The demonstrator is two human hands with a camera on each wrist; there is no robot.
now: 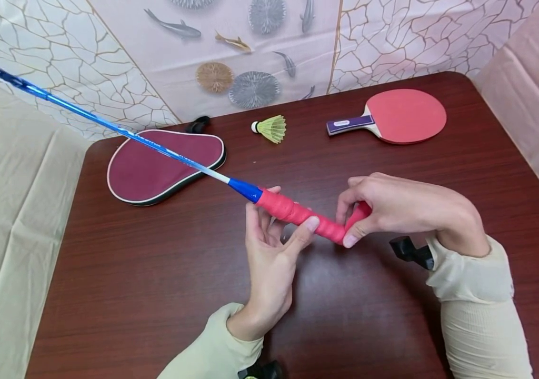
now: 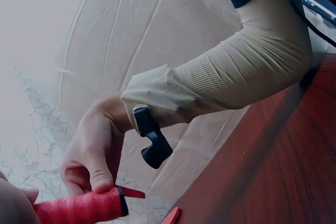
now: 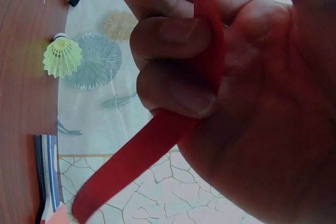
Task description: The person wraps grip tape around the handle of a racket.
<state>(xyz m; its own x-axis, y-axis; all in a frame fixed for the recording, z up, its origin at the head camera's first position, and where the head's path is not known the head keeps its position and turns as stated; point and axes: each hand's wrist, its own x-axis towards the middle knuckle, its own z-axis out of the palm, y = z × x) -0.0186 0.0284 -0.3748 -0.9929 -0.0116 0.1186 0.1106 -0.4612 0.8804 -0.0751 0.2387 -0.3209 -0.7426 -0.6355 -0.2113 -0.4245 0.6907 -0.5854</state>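
A badminton racket with a blue shaft [image 1: 165, 151] slants across the head view, its handle wrapped in red grip tape [image 1: 281, 206]. My left hand [image 1: 269, 263] holds that handle from below, thumb on the near side. At the butt end, my right hand [image 1: 404, 205] pinches the tape, the thumb touching the handle. In the right wrist view, a loose strip of red tape [image 3: 131, 166] runs through the curled fingers and its tail sticks out. The left wrist view shows the wrapped handle [image 2: 81, 208] with a dark butt edge. The racket's head is out of view.
Behind the hands lie a maroon paddle case [image 1: 165, 168], a yellow shuttlecock [image 1: 269, 129] and a red table tennis paddle [image 1: 409, 116] on the dark wooden table [image 1: 156, 295]. Patterned cloth hangs beyond the table's back edge.
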